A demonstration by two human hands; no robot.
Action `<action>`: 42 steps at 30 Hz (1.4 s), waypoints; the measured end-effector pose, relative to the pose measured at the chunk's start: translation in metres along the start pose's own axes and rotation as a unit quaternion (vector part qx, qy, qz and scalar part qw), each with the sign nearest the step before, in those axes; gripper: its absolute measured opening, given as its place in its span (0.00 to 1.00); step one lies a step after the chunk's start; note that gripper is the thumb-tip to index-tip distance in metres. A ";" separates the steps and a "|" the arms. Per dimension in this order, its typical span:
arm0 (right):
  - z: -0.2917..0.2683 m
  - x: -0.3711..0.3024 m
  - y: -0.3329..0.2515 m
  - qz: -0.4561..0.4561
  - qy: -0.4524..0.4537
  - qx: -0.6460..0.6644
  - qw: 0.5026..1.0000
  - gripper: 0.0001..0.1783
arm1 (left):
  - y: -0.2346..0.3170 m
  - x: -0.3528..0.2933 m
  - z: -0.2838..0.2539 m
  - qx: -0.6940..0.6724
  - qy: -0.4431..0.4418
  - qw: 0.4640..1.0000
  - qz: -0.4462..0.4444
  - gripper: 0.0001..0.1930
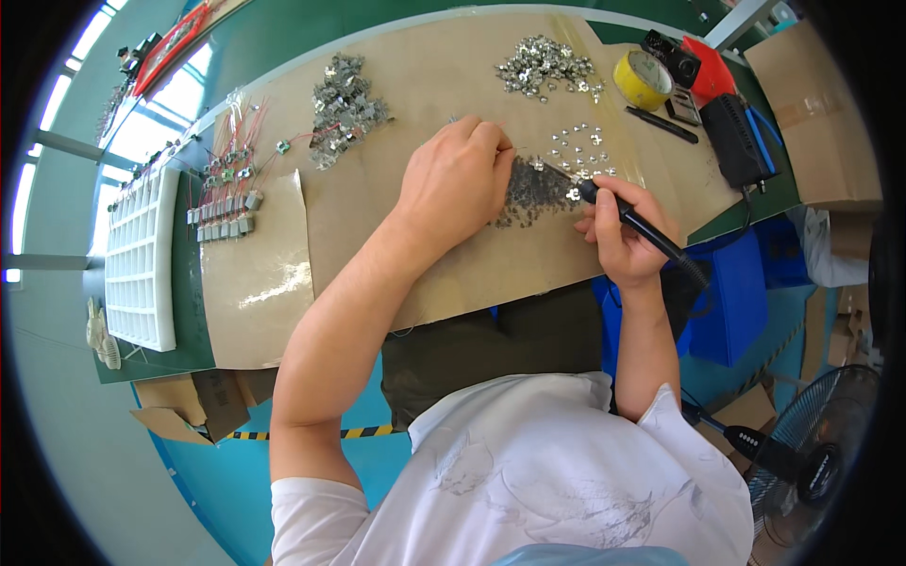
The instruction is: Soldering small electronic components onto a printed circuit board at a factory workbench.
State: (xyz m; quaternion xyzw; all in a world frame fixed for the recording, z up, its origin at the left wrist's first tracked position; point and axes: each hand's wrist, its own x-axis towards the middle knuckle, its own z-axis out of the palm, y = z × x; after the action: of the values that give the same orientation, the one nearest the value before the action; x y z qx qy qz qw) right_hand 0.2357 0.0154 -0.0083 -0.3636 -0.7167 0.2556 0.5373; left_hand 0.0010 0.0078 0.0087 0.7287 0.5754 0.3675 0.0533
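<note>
Right hand [625, 247]: closed in a pen-like grip round the black handle of a soldering iron [653, 236]. Iron's long axis aslant, tip up and to the left toward the other hand, cable end down and to the right. Position: above the brown sheet [377, 203], slim metal end over small dark pieces [540, 196], close to a shiny bit.

Left hand [458, 179]: back upward, fingers bunched together just beside the tip; contents of the pinch hidden, cannot tell what, if anything, is held.

Farther out: loose silvery pieces [583, 141] just beyond the iron. Beyond these, a silvery heap [547, 68]; to the left, a grey heap [344, 108]. Upper right: yellow tape roll [644, 80], near a black pen [662, 124]. Far left: red-wired components [225, 193], then a white compartment tray [142, 259], on the green desk [189, 325].
</note>
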 end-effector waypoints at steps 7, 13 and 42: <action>0.002 0.002 0.004 -0.012 0.001 0.016 1.000 0.06 | 0.005 0.012 -0.015 -0.220 0.015 0.959 -0.178 0.06; 0.003 0.001 0.005 -0.012 0.006 0.029 0.999 0.07 | 0.016 0.023 -0.042 -0.165 -0.010 0.966 -0.200 0.13; 0.002 0.003 -0.004 -0.047 -0.011 -0.070 0.996 0.07 | -0.016 0.013 0.015 0.104 -0.024 0.994 -0.023 0.06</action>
State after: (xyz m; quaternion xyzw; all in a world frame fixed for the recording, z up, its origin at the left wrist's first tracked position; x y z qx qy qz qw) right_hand 0.2323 0.0152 -0.0038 -0.3637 -0.7551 0.1832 0.5137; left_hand -0.0022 0.0294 -0.0039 0.7255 0.6256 0.2870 -0.0007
